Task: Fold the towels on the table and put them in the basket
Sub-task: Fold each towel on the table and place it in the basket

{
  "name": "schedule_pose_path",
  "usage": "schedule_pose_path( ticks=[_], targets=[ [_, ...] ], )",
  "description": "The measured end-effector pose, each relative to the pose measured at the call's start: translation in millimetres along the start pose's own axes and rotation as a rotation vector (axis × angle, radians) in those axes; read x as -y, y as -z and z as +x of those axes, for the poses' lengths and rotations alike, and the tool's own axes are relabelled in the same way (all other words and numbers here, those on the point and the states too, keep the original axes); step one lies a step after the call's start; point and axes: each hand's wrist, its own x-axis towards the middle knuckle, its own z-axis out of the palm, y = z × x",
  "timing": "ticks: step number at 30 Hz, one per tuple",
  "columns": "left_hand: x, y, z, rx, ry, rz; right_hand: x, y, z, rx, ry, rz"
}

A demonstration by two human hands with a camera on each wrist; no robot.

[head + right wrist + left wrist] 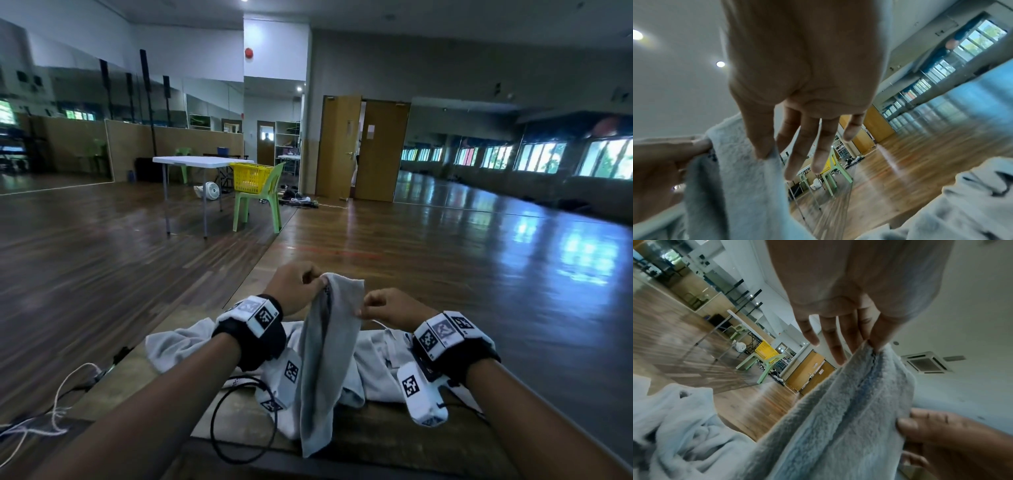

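A grey towel hangs lengthwise over the table, held up by both hands. My left hand pinches its top corner between thumb and forefinger. My right hand pinches the towel's right edge a little lower. The left wrist view has the left hand's pinch at the top of the towel, the other fingers straight. In the right wrist view the right hand nips the towel's edge. A heap of more pale towels lies on the table behind it. The yellow basket stands on a green chair far across the room.
The brown table carries a black cable loop near its front edge. A white cord trails off to the left. A white folding table stands beside the green chair. Wooden floor lies between.
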Motion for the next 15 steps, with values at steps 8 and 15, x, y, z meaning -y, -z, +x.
schedule_pose_path(
  ticks=[8, 15],
  targets=[
    [18.4, 0.6, -13.4, 0.093, 0.084, 0.091, 28.9, -6.0, 5.8, -0.221, 0.190, 0.107],
    [0.0, 7.5, -11.0, -0.075, -0.052, -0.086, 31.9, -11.3, 6.0, -0.167, 0.185, -0.019]
  ],
)
